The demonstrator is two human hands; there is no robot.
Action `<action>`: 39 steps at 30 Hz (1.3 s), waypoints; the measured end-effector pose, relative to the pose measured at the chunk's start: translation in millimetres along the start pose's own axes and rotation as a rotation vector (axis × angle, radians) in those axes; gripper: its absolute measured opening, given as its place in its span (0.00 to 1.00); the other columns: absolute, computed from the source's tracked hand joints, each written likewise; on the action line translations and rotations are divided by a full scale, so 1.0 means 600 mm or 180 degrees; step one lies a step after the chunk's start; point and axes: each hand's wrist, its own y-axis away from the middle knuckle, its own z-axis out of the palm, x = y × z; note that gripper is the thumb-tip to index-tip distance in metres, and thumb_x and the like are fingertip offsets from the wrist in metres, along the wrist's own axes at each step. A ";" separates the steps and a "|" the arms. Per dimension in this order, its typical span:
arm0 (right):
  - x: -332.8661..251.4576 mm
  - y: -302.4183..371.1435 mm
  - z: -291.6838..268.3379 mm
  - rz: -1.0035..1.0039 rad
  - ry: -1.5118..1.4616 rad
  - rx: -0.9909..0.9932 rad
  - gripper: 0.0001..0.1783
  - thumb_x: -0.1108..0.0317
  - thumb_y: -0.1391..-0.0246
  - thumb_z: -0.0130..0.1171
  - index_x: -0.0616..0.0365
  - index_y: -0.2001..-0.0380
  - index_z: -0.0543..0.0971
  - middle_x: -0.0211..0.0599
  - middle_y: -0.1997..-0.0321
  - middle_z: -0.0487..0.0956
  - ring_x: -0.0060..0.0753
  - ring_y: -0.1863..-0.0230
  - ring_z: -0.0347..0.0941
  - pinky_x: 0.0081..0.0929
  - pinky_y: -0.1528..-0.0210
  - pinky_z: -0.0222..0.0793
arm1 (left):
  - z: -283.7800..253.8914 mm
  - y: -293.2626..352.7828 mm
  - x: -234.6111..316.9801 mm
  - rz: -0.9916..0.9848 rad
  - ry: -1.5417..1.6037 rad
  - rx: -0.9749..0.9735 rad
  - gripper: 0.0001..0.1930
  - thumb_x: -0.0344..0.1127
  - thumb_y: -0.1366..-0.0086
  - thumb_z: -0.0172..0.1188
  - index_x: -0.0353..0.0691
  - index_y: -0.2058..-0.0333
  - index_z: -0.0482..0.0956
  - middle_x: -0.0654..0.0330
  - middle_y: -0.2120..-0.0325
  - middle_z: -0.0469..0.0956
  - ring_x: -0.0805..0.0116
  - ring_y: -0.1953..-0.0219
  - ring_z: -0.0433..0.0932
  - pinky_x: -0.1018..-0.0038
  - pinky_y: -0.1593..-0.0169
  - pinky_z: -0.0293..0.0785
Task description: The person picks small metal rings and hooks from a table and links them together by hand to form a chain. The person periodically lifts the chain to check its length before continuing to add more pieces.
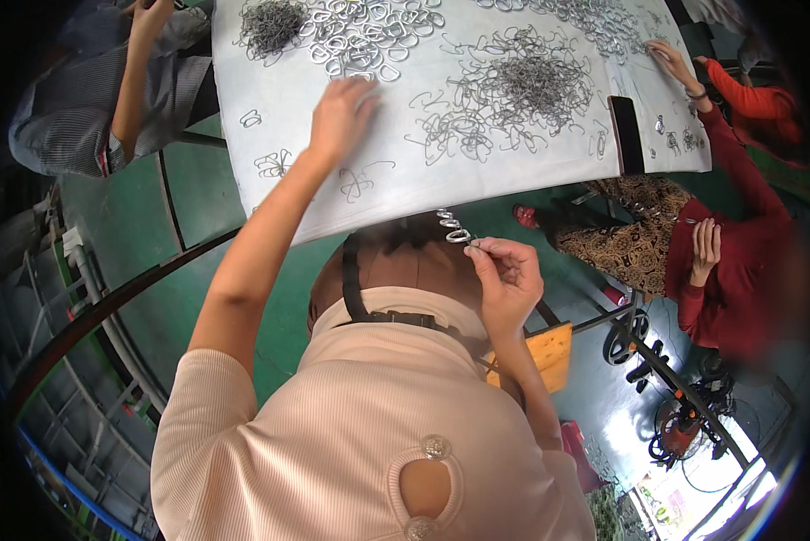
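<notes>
My left hand [340, 122] is over the table at the near edge of a pile of silver metal rings [364, 36]. Its thumb stands apart from the fingers; motion softens them, and nothing shows in its grip. In front of my waist, just off the table's near edge, my right hand [510, 279] pinches a thin wire hook [474, 243] between thumb and fingertips. Several shiny metal rings [455, 227] hang in a row from that wire. Bent wire hooks [355, 183] lie loose on the table near my left wrist.
A large heap of thin wire hooks [536, 86] covers the middle of the white table [405, 185]. Another dark wire heap [272, 29] sits at the far left. A black phone [627, 135] lies near the right edge. Co-workers sit left and right, one co-worker's hand [671, 63] on the table.
</notes>
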 end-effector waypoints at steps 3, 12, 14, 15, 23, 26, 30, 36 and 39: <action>0.004 -0.002 -0.002 -0.0005 0.0024 0.0005 0.09 0.83 0.51 0.60 0.65 0.67 0.73 0.39 0.66 0.80 0.21 0.67 0.76 0.17 0.65 0.74 | 0.014 -0.040 -0.020 -0.0021 -0.0537 -0.0070 0.11 0.33 0.43 0.58 0.39 0.60 0.79 0.53 0.60 0.76 0.55 0.56 0.73 0.62 0.54 0.72; 0.002 -0.024 0.006 0.0060 0.0169 -0.0004 0.07 0.82 0.51 0.60 0.65 0.68 0.74 0.36 0.68 0.80 0.18 0.70 0.76 0.16 0.67 0.73 | 0.012 -0.048 -0.046 -0.0091 -0.0732 -0.0467 0.07 0.32 0.40 0.53 0.38 0.65 0.76 0.53 0.67 0.76 0.52 0.62 0.75 0.60 0.60 0.73; 0.004 -0.027 0.007 0.0076 0.0188 -0.0021 0.07 0.81 0.51 0.60 0.65 0.68 0.74 0.35 0.69 0.80 0.18 0.71 0.76 0.15 0.68 0.73 | 0.005 -0.044 -0.043 -0.0055 -0.0669 -0.0288 0.07 0.31 0.40 0.53 0.37 0.64 0.76 0.53 0.68 0.76 0.52 0.62 0.75 0.59 0.61 0.73; 0.004 -0.029 0.005 0.0123 0.0235 -0.0045 0.07 0.82 0.51 0.60 0.65 0.68 0.73 0.36 0.68 0.80 0.19 0.69 0.76 0.16 0.66 0.73 | 0.001 -0.043 -0.035 -0.0065 -0.0651 -0.0185 0.08 0.29 0.40 0.54 0.37 0.63 0.77 0.53 0.67 0.77 0.55 0.65 0.77 0.63 0.62 0.74; 0.019 -0.039 0.014 0.0055 0.0435 -0.0017 0.06 0.80 0.51 0.61 0.64 0.70 0.75 0.34 0.71 0.80 0.18 0.72 0.76 0.16 0.70 0.73 | -0.060 0.052 0.167 -0.1300 0.2155 -0.1073 0.10 0.27 0.42 0.56 0.36 0.62 0.79 0.59 0.74 0.80 0.77 0.71 0.77 0.78 0.66 0.74; 0.024 -0.040 0.016 0.0029 0.0375 0.0013 0.06 0.79 0.51 0.62 0.64 0.70 0.75 0.34 0.71 0.80 0.19 0.72 0.76 0.16 0.70 0.73 | -0.078 0.077 0.228 -0.1408 0.2532 -0.1210 0.09 0.26 0.42 0.57 0.34 0.62 0.78 0.58 0.74 0.80 0.76 0.72 0.78 0.79 0.68 0.75; 0.026 -0.043 0.017 0.0035 0.0421 0.0020 0.07 0.79 0.52 0.62 0.64 0.69 0.75 0.34 0.71 0.79 0.19 0.72 0.76 0.17 0.70 0.73 | -0.091 0.089 0.258 -0.1408 0.2885 -0.1290 0.08 0.25 0.42 0.57 0.32 0.62 0.78 0.57 0.72 0.80 0.74 0.70 0.80 0.80 0.68 0.76; 0.025 -0.047 0.005 -0.0029 0.0726 -0.0227 0.06 0.76 0.50 0.61 0.62 0.68 0.75 0.34 0.70 0.79 0.23 0.71 0.76 0.20 0.70 0.72 | -0.100 0.090 0.261 -0.1268 0.2668 -0.1367 0.08 0.24 0.41 0.56 0.30 0.62 0.77 0.57 0.70 0.80 0.73 0.69 0.80 0.80 0.65 0.77; 0.039 -0.099 -0.034 0.0083 0.1039 -0.0491 0.07 0.71 0.47 0.58 0.62 0.66 0.75 0.37 0.67 0.78 0.29 0.70 0.75 0.23 0.71 0.71 | -0.114 0.097 0.266 -0.1409 0.2666 -0.1431 0.08 0.22 0.41 0.56 0.30 0.62 0.77 0.58 0.68 0.79 0.77 0.68 0.78 0.81 0.63 0.76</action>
